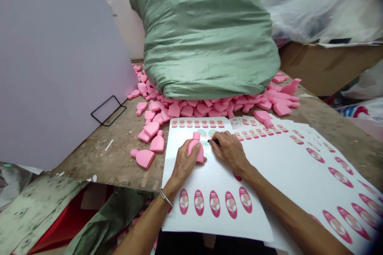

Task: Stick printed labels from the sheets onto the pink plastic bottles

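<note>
My left hand (184, 162) grips a pink foam bottle-shaped piece (196, 147) and holds it down on a white sticker sheet (209, 207). My right hand (229, 150) rests on the same sheet just right of the foam piece, its fingertips pinching at a small dark-edged sticker (213, 140) near the sheet's top rows. Oval pink stickers (214, 203) line the sheet's near edge. A metal bracelet circles my left wrist.
A green woven sack (203, 32) lies on a heap of pink foam pieces (215, 105) at the back of the worn wooden table (119, 155). More sticker sheets (329, 167) fan out to the right. A grey board (54, 59) leans at the left. A cardboard box (329, 67) stands behind.
</note>
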A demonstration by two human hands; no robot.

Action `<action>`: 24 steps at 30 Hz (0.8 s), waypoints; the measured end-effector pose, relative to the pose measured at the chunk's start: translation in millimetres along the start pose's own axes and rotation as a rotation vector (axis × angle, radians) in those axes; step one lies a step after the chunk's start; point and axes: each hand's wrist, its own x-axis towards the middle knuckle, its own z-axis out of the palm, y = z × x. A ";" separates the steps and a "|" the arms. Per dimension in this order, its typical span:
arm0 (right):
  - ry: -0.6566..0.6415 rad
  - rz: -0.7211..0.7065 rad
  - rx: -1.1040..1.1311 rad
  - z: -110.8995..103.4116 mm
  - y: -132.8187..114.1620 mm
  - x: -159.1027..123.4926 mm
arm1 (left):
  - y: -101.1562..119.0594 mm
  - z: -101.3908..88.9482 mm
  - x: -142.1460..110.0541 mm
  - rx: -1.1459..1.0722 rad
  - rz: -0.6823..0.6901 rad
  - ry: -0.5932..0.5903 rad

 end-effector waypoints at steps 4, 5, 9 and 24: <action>-0.038 0.039 0.098 -3.3 1.5 1.3 | 4.2 -0.1 0.0 0.048 -0.009 0.005; -0.044 0.054 0.108 -3.1 1.5 2.0 | 5.3 -0.2 -0.4 0.063 -0.004 0.006; -0.023 0.089 0.089 -0.9 -2.6 3.2 | 6.9 0.1 -2.0 0.078 0.013 0.003; -0.063 0.322 0.798 -44.1 -43.1 -1.8 | 22.1 5.0 -13.6 -0.486 -0.068 0.010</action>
